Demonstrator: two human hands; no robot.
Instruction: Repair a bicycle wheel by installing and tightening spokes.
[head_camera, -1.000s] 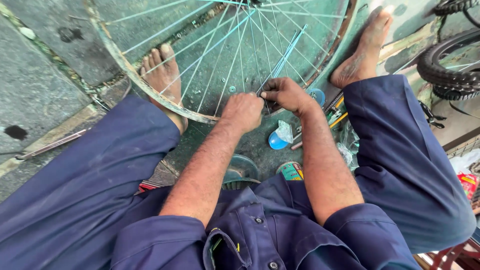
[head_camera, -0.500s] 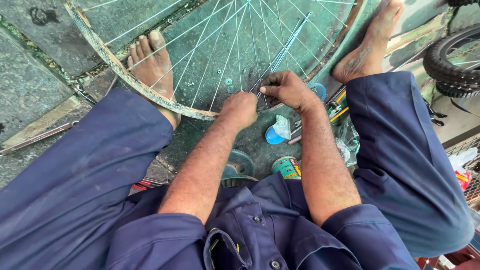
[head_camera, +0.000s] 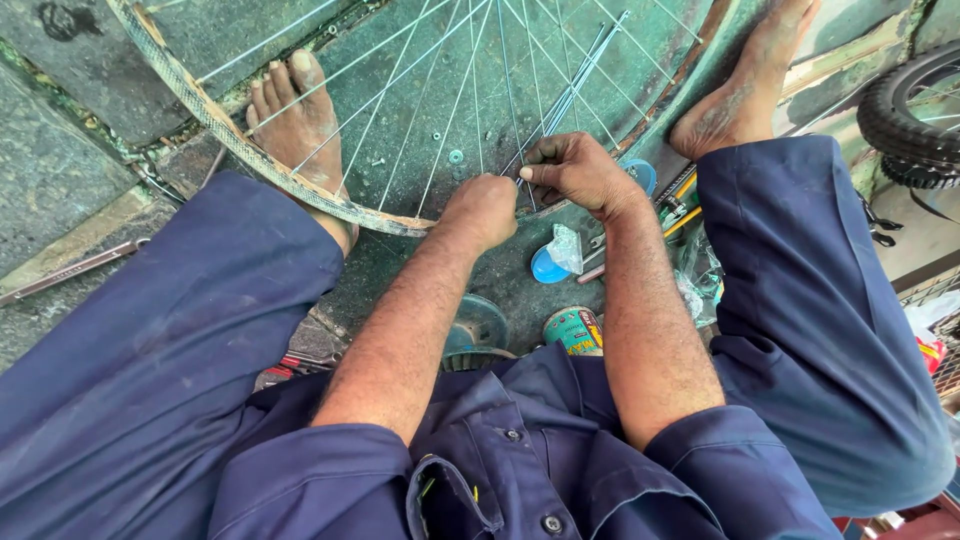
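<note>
A bare bicycle wheel rim (head_camera: 215, 130) with thin metal spokes (head_camera: 440, 100) lies flat on the green floor between my bare feet. At its near edge my left hand (head_camera: 485, 210) is closed as a fist against the rim. My right hand (head_camera: 575, 170) pinches the lower end of a bundle of spokes (head_camera: 585, 65) close beside the left hand. What the left fingers hold is hidden. My legs in dark blue trousers spread to either side.
Under my forearms sit a blue lid with a plastic scrap (head_camera: 550, 262), a small round tin (head_camera: 573, 328) and a round metal part (head_camera: 478, 325). Yellow-handled tools (head_camera: 680, 205) lie right of the hands. A tyred wheel (head_camera: 905, 110) leans at far right. A metal wrench (head_camera: 70, 270) rests at left.
The view has shifted slightly and the wheel sits a little lower in frame. Both hands stay together at the rim's near edge, the right hand now a bit higher on the spokes.
</note>
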